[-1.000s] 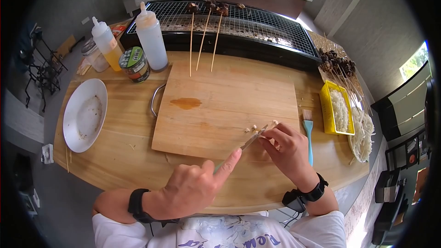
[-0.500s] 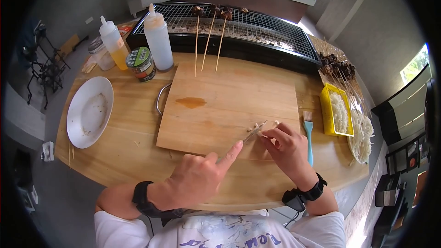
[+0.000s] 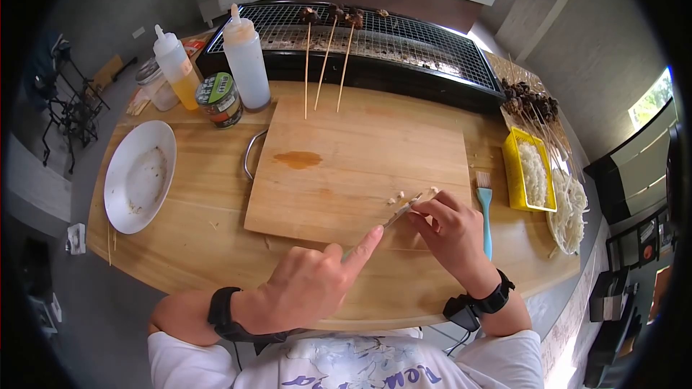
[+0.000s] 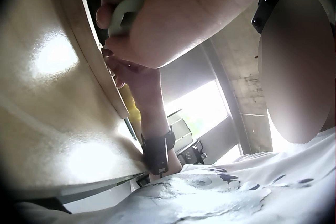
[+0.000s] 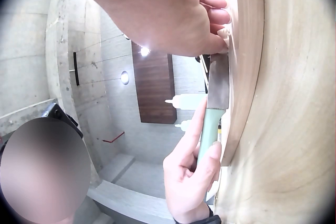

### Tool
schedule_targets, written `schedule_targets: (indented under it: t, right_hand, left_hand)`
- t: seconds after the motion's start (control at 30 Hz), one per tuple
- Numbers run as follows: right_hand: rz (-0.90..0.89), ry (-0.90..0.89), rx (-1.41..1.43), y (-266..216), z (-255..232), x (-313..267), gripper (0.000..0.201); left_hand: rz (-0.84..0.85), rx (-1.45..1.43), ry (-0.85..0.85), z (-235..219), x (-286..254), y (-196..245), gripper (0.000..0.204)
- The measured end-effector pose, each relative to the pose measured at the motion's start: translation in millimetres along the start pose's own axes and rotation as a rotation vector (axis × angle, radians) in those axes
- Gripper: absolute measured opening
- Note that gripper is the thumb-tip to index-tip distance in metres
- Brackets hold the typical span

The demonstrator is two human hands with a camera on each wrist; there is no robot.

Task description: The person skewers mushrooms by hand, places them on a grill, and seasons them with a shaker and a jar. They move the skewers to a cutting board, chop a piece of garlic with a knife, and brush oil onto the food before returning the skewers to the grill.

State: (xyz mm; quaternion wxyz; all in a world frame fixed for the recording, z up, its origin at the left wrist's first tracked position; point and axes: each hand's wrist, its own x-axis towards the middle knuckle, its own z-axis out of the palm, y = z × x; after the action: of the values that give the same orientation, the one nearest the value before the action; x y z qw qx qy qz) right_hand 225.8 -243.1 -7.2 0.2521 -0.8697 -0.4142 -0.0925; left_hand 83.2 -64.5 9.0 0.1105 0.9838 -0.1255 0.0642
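A knife point(image 3: 401, 211) is gripped in the left hand point(image 3: 310, 284), its index finger stretched along the blade's back. Its green handle point(image 5: 210, 129) and broad blade point(image 5: 219, 85) show in the right wrist view. The right hand point(image 3: 454, 234) is at the blade's tip with bent fingers, pinching a small pale piece point(image 5: 223, 34) over the near right part of the cutting board point(image 3: 360, 151). Small pale bits point(image 3: 401, 194) lie just beyond the blade. In the left wrist view the left hand point(image 4: 184, 14) wraps the green handle point(image 4: 126, 14).
A grill point(image 3: 404, 50) with several skewers spans the back. At left stand squeeze bottles point(image 3: 246, 65), a jar point(image 3: 219, 101) and a white oval plate point(image 3: 140, 176). At right are a blue brush point(image 3: 485, 216), a yellow basket point(image 3: 515, 173) and piled meat skewers point(image 3: 530, 101).
The left hand and knife have shifted slightly, the blade tipping back and forth beside the right fingertips. The right hand has hardly moved. The head view has shifted a little.
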Motion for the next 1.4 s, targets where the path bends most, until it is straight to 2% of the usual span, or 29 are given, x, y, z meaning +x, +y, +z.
schedule_targets:
  t: [0.33, 0.57, 0.77, 0.97, 1.4]
  right_hand:
    - [0.027, -0.007, -0.011, 1.0, -0.8, -1.1, 0.008]
    - [0.016, -0.011, -0.006, 1.6, -0.5, -1.4, 0.007]
    - [-0.027, 0.019, -0.033, -0.1, -0.5, 0.2, 0.009]
    - [-0.009, 0.027, -0.003, 1.1, -0.2, -0.1, 0.009]
    - [-0.042, 0.046, -0.025, 0.3, -0.6, 0.2, 0.009]
  left_hand:
    - [0.004, -0.023, 0.068, -2.0, 2.5, -2.9, 0.065]
    - [0.008, -0.052, 0.034, -1.8, -0.3, 0.2, 0.064]
    - [0.010, 0.082, 0.009, -0.3, -0.5, 2.2, 0.064]
    - [-0.009, -0.017, 0.050, -3.3, 1.5, -3.5, 0.064]
    - [0.002, -0.020, -0.025, -4.3, 3.1, -0.2, 0.065]
